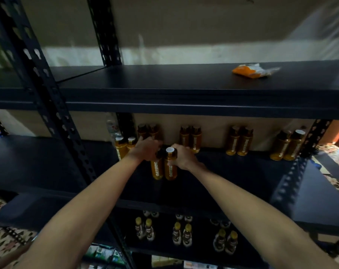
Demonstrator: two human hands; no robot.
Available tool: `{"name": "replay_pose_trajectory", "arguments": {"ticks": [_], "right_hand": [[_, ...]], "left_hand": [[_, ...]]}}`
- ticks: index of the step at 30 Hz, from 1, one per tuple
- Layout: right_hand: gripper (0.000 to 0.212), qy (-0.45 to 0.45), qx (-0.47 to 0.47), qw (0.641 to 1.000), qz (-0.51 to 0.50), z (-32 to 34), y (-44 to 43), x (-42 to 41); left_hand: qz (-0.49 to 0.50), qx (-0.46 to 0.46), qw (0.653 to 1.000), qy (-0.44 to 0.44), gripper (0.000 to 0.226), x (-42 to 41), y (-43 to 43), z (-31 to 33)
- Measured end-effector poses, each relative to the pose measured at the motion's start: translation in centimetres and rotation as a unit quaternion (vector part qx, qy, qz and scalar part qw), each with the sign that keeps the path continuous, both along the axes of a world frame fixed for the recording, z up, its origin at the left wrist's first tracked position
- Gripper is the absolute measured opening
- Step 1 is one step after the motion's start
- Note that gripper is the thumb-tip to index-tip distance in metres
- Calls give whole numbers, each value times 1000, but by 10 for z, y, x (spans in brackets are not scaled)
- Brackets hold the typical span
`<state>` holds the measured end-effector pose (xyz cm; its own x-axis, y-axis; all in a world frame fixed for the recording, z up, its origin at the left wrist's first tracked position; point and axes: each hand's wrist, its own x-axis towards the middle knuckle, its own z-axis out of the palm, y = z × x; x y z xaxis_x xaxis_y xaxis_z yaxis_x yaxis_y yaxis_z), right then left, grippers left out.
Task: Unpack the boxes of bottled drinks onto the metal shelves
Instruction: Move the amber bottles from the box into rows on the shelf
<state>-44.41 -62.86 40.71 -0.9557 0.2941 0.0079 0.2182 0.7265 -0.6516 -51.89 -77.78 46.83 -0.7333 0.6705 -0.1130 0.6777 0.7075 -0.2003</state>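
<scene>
Two amber drink bottles stand side by side on the middle metal shelf (232,171). My left hand (146,148) grips the top of the left bottle (156,169). My right hand (182,156) grips the neck of the right bottle (170,167), whose white cap shows between my hands. Pairs of the same amber bottles (190,138) line the back of this shelf. Two more stand at the left end (120,147).
An orange and clear wrapper (252,70) lies on the upper shelf (164,78). The lower shelf holds pairs of yellow-capped bottles (182,232). A perforated upright post (46,94) rises at the left, another (293,171) at the right. Patterned floor shows beyond the shelf ends.
</scene>
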Motion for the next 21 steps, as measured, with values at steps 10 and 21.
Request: {"name": "replay_pose_trajectory", "arguments": {"ticks": [10, 21], "right_hand": [[71, -23, 6, 999, -31, -8, -17, -61], [47, -37, -24, 999, -30, -12, -21, -86]], "left_hand": [[-4, -24, 999, -21, 42, -40, -13, 11], [-25, 62, 996, -53, 42, -51, -29, 8]]}}
